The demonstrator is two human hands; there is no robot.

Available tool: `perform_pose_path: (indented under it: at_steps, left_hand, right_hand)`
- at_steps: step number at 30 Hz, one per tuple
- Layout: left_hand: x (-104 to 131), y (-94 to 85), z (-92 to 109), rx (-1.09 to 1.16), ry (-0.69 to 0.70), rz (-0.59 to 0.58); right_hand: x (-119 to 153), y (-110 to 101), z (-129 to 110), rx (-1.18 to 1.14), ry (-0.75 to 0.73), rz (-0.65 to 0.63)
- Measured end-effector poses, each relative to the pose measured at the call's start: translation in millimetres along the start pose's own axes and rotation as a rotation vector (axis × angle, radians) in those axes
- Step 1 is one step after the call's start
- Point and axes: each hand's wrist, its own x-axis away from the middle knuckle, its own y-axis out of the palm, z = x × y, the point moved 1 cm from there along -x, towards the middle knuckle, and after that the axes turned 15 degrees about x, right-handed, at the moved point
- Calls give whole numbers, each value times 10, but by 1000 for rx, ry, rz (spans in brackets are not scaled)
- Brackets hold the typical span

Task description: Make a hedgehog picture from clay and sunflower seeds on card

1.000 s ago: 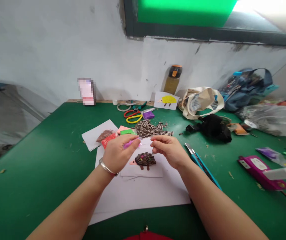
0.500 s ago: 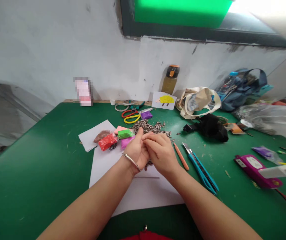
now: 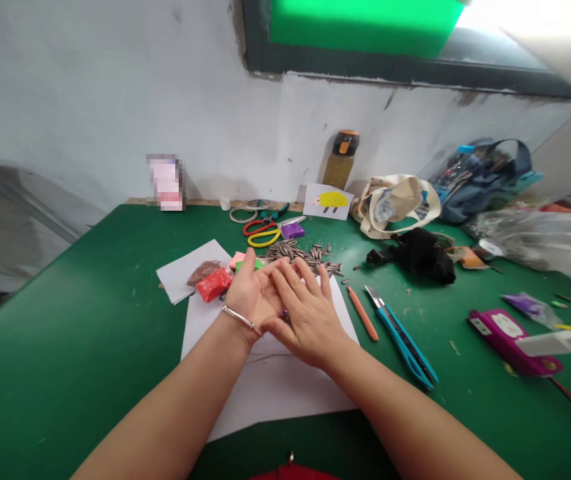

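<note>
Over the white paper [image 3: 245,393], my left hand [image 3: 252,293] lies palm up with its fingers stretched out, a metal bangle [image 3: 240,318] round the wrist. My right hand [image 3: 308,307] rests palm down across the left fingers, its own fingers spread. Whether anything small lies between the palms is hidden. Just beyond the hands is a heap of striped sunflower seeds [image 3: 290,251]. Beside my left hand are a red clay packet [image 3: 214,285], a brown packet [image 3: 204,272] and a partly covered green packet [image 3: 249,265].
Right of the hands lie an orange pen [image 3: 362,313] and a blue utility knife [image 3: 405,343], blade out. Scissors [image 3: 262,235] and a purple packet [image 3: 293,231] lie behind the seeds. A sheep-like drawing [image 3: 328,201] leans by a bottle [image 3: 342,159]. A magenta glue gun [image 3: 512,341] sits far right.
My right hand's fingers were bunched together at the left palm; now they are spread flat across it. The left hand has shifted slightly left and opened wider.
</note>
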Motion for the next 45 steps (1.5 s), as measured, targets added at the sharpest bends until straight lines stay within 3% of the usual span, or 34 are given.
perform_pose_path:
  at_steps: [3,8,15,19,25,31,35,40,45]
  left_hand:
    - [22,16,-7,-7,-31,-43]
    - [14,43,-75,18,-27,27]
    - [20,33,-179,79,-197,-185]
    - [41,41,-108,67,-99,-75]
    - [51,44,-71,42,-135,-139]
    - [35,-5,5,14,-27,-8]
    - [49,0,18,37,-86,-76]
    - [73,-3,55,1,-65,-40]
    - [58,10,1,22,-103,-77]
  right_hand:
    - [15,-16,20,31,16,11]
    - [-6,-61,-68,13,-128,-1]
    - [-4,-15,55,37,8,8]
    - [19,-48,-13,16,-107,-17]
    - [4,-27,26,48,-31,-17]
    - [16,-30,-54,8,-157,-18]
    - [3,-20,18,15,-76,-17]
    - [16,-82,10,-47,-117,-2]
    - [-25,-63,50,-182,-9,50]
